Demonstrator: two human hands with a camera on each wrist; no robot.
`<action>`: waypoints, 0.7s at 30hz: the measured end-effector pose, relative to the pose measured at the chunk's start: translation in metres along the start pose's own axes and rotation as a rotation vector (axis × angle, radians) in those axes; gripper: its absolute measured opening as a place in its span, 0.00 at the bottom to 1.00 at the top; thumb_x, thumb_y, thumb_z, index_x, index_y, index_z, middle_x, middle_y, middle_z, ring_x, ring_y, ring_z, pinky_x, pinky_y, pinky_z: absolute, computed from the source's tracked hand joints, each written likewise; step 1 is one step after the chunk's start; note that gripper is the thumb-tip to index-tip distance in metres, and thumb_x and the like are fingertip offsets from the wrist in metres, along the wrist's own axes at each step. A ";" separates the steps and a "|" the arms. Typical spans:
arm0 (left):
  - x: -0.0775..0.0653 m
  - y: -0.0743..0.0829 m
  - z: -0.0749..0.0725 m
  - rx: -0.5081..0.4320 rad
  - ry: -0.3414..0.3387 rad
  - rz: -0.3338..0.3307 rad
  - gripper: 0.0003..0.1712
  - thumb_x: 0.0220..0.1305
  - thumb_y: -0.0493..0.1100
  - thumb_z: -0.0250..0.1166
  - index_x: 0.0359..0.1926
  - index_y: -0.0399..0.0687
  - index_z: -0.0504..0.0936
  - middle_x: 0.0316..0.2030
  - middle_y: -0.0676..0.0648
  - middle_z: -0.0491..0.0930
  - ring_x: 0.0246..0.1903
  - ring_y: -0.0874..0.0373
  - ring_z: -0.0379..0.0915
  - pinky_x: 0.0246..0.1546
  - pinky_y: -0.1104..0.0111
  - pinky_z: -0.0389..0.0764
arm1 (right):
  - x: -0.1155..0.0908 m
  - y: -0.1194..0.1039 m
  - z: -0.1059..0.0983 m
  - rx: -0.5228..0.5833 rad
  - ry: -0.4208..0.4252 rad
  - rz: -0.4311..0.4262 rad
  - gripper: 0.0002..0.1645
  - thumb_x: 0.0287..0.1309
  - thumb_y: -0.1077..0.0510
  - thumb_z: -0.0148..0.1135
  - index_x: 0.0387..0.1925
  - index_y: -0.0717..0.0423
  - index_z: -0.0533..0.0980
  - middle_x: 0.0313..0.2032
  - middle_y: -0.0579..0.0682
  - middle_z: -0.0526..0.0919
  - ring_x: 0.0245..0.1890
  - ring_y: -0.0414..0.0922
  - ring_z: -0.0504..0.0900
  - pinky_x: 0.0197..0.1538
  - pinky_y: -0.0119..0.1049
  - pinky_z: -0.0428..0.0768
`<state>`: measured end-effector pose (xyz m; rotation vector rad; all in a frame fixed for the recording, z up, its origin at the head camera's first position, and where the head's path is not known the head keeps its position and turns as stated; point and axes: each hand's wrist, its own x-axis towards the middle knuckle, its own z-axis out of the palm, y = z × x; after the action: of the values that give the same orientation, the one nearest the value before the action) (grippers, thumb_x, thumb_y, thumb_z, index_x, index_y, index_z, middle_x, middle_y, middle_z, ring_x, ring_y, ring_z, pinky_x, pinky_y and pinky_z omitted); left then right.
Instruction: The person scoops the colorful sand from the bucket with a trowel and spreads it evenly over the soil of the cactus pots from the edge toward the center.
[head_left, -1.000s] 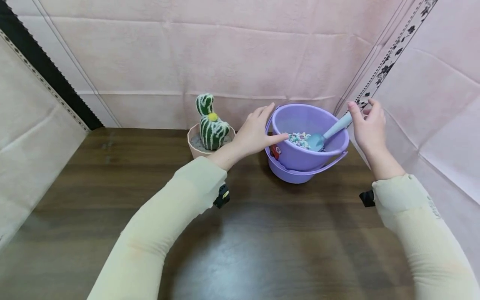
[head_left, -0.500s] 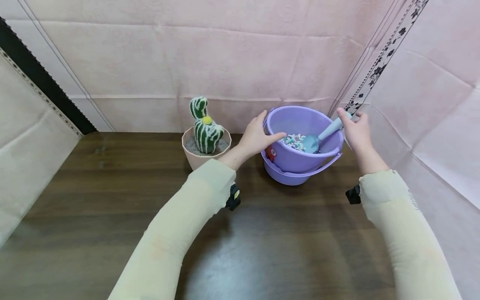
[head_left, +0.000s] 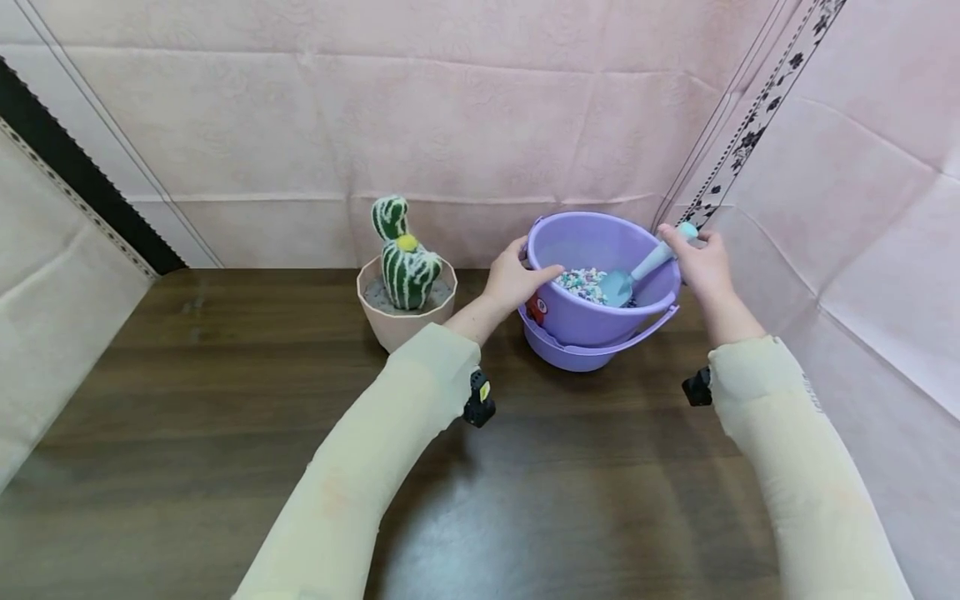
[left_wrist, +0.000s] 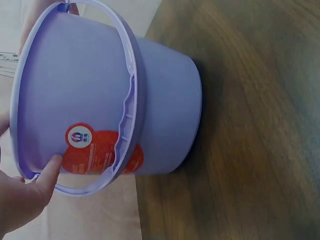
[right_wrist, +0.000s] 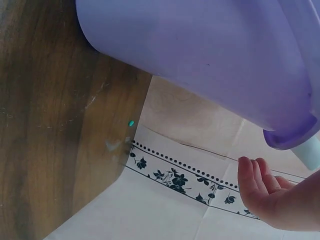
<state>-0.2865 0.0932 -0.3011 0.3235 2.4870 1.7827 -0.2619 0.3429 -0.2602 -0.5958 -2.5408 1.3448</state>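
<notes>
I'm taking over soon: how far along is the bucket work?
Done: bits and a scoop are in the bucket. In hand: the left hand touches its side; the right hand is by the scoop, grip unclear. Remaining: the bucket stands on the table, so lifting or scooping probably awaits; a green bit lies on the table.

Your bucket looks like smooth, faintly shiny plastic, your scoop likewise. Before you, the table is glossy wood-grain, the backdrop creased, matt and cloth-like, the cactus fuzzy; your sleeves are matt cloth.
</notes>
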 end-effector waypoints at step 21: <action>-0.001 0.002 0.003 -0.154 0.019 -0.073 0.41 0.56 0.43 0.68 0.69 0.46 0.60 0.62 0.42 0.70 0.59 0.52 0.70 0.59 0.64 0.75 | 0.011 -0.010 0.014 -0.209 0.063 -0.186 0.27 0.56 0.46 0.62 0.46 0.64 0.73 0.42 0.59 0.78 0.29 0.34 0.75 0.36 0.23 0.76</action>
<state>-0.2845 0.0966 -0.3001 0.2043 2.3237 1.9411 -0.2798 0.3326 -0.2601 -0.4168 -2.6288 0.9925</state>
